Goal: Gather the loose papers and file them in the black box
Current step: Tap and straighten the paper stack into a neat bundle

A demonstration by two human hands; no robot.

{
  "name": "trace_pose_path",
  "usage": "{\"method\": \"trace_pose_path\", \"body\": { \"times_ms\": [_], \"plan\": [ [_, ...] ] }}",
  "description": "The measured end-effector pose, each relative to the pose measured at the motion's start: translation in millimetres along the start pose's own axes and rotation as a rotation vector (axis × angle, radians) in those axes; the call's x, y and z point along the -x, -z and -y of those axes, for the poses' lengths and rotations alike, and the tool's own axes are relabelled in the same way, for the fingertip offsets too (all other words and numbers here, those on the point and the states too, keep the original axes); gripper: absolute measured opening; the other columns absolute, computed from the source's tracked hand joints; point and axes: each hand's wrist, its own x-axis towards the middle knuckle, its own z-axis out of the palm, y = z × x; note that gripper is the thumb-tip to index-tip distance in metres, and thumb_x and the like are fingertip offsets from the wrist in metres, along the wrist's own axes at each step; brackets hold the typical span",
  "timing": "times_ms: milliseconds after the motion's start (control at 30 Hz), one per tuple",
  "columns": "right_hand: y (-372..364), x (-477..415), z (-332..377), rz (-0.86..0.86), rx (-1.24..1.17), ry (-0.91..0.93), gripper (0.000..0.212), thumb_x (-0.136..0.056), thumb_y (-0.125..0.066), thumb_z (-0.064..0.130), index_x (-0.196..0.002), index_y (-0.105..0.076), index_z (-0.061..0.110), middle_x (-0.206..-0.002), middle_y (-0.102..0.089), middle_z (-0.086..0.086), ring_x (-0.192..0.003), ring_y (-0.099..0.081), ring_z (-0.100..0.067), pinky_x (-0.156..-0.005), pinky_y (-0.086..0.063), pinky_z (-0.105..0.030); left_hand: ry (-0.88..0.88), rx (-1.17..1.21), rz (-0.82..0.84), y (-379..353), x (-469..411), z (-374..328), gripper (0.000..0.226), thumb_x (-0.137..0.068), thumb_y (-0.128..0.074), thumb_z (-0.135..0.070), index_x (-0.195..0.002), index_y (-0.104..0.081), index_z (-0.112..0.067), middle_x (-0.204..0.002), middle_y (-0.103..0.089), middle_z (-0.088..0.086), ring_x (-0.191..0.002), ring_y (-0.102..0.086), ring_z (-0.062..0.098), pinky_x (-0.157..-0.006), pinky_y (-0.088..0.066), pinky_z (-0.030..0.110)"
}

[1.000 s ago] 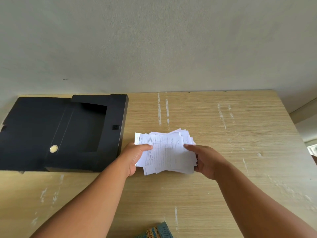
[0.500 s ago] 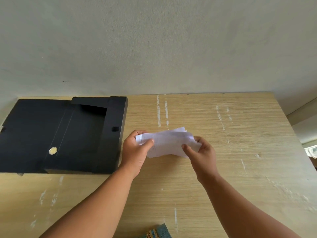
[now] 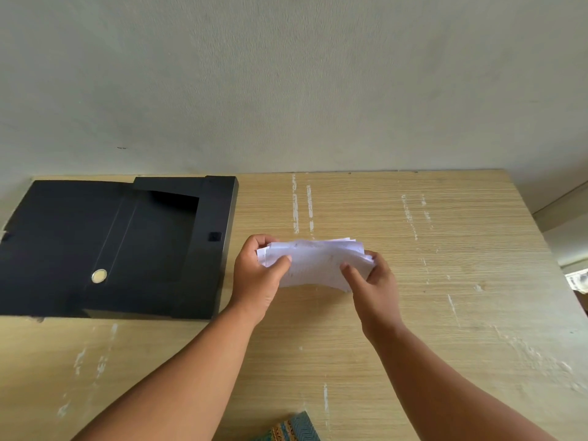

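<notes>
A stack of white papers (image 3: 315, 262) with faint printed lines is held up off the wooden table (image 3: 445, 281), tilted on its long edge. My left hand (image 3: 257, 275) grips its left end, thumb in front. My right hand (image 3: 375, 281) grips its right end the same way. The sheets are roughly bunched, with uneven edges showing at the top. To the left lies the black box (image 3: 121, 246), open and flat on the table, with a round metal button (image 3: 99, 276) on its flap. Its right wall stands close to my left hand.
The table backs against a pale wall (image 3: 286, 90). A patterned blue item (image 3: 292, 429) pokes in at the bottom edge. The table's right edge runs near a window area (image 3: 577, 278). White scuff marks streak the wood.
The papers lay fanned flat on the table a second ago. Both hands have squeezed them together and lifted them upright, a little farther from me.
</notes>
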Motion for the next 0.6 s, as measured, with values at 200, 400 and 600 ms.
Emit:
{"method": "trace_pose_path", "body": {
  "times_ms": [200, 400, 600],
  "plan": [
    [-11, 9, 5, -0.045, -0.139, -0.019, 0.031, -0.085, -0.069, 0.043, -0.104, -0.070, 0.019, -0.099, -0.076, -0.003, -0.093, -0.071, -0.014, -0.079, -0.053, -0.030, 0.019, 0.053, -0.073, -13, 9, 8, 0.044, -0.072, -0.081, -0.045, -0.105, -0.061, -0.025, -0.105, -0.067, 0.000, -0.097, -0.064, 0.017, -0.077, -0.050, 0.028],
    [-28, 12, 14, -0.134, -0.234, -0.073, 0.047, -0.080, -0.068, 0.053, -0.110, -0.060, 0.018, -0.106, -0.068, -0.003, -0.092, -0.064, -0.010, -0.079, -0.051, -0.029, -0.010, 0.054, -0.122, -31, 15, 2, 0.035, -0.077, -0.080, -0.042, -0.093, -0.057, -0.021, -0.092, -0.062, -0.005, -0.086, -0.058, 0.012, -0.067, -0.046, 0.024],
    [-30, 12, 17, -0.177, -0.237, -0.080, 0.041, -0.088, -0.066, 0.053, -0.111, -0.059, 0.018, -0.106, -0.061, -0.001, -0.090, -0.057, -0.009, -0.076, -0.044, -0.023, 0.006, 0.092, -0.106, -30, 17, -1, 0.045, -0.074, -0.071, -0.060, -0.085, -0.054, -0.020, -0.085, -0.057, -0.004, -0.080, -0.054, 0.011, -0.068, -0.042, 0.026]
  ]
}}
